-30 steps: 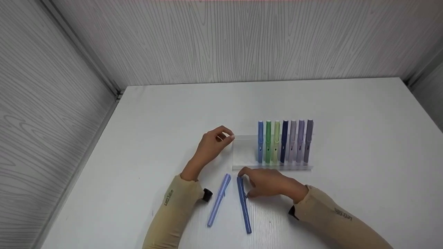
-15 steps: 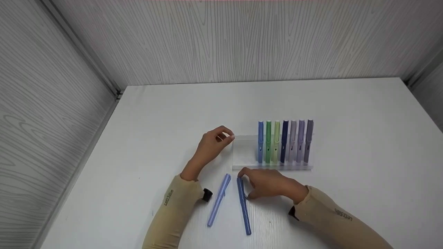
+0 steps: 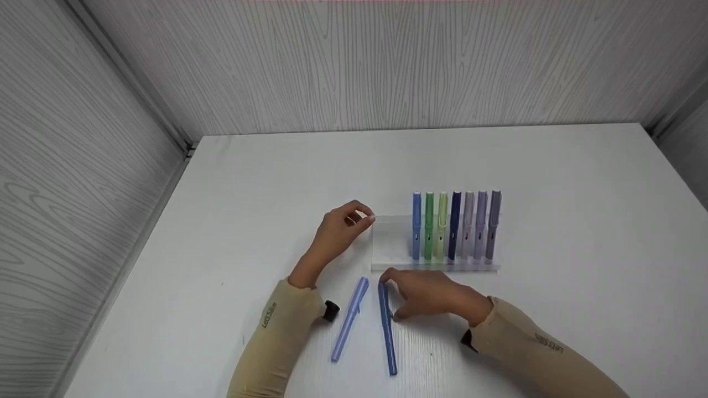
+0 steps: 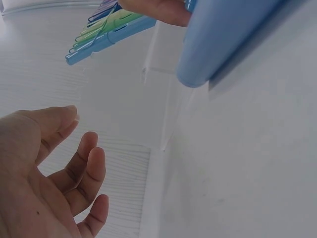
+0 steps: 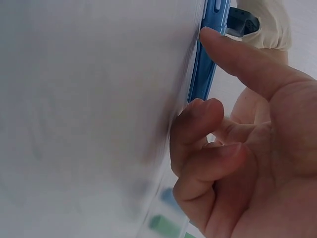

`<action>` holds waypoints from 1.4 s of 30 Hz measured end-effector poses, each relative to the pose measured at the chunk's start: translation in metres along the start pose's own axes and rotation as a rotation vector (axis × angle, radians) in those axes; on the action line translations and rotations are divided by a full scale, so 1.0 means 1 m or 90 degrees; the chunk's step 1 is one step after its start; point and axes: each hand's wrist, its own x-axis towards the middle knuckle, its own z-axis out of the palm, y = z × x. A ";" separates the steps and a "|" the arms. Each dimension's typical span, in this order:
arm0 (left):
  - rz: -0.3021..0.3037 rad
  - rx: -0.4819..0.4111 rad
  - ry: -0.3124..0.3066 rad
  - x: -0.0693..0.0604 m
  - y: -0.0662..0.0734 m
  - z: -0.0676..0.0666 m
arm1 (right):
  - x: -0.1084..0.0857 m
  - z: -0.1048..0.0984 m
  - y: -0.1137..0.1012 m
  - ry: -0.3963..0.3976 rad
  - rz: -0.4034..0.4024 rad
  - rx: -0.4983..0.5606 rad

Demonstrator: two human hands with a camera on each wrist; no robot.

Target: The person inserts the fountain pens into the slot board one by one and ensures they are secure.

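Observation:
My left hand (image 3: 340, 232) holds the upper left corner of a clear pen stand (image 3: 391, 240) between thumb and fingertips. Several capped pens stand upright in its right part: blue (image 3: 416, 226), green (image 3: 429, 226), yellow-green (image 3: 442, 226), navy (image 3: 454, 226) and purplish ones (image 3: 480, 226). In front of the stand, my right hand (image 3: 431, 293) pinches the cap end of a dark blue pen (image 3: 388, 331) lying on the table, its index finger at the tip and thumb by the clip. A periwinkle pen (image 3: 349, 320) lies to its left, looming large in the left wrist view.
The white table (image 3: 265, 177) meets a wood-grain panel (image 3: 354, 66) at the back and another panel (image 3: 77, 166) on the left. Both forearms wear beige sleeves (image 3: 282, 337), with a small black device at each cuff.
The dark blue pen's lower end has swung slightly to the left, and the right thumb has shifted a little. My left hand and the stand look unmoved.

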 end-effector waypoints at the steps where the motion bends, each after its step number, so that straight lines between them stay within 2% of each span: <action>1: 0.001 -0.002 -0.001 0.000 0.000 0.000 | 0.000 0.000 0.000 0.001 -0.002 -0.004; 8: -0.001 -0.008 -0.004 -0.001 0.000 -0.001 | 0.000 0.001 -0.001 0.009 0.000 -0.033; 14: -0.014 -0.003 -0.006 -0.001 0.001 0.000 | 0.000 0.002 -0.002 0.014 0.000 -0.037; 25: -0.007 0.005 -0.004 -0.001 0.001 0.000 | -0.004 0.003 0.000 0.032 -0.023 -0.036; 31: 0.001 -0.002 -0.002 -0.001 0.002 0.000 | -0.009 -0.001 -0.001 0.066 -0.041 0.019; 36: 0.001 -0.002 0.001 -0.002 0.003 0.000 | -0.012 -0.005 0.001 0.070 -0.026 0.109; 42: -0.009 0.005 0.003 -0.002 0.002 0.000 | -0.013 -0.004 0.007 0.077 -0.027 0.173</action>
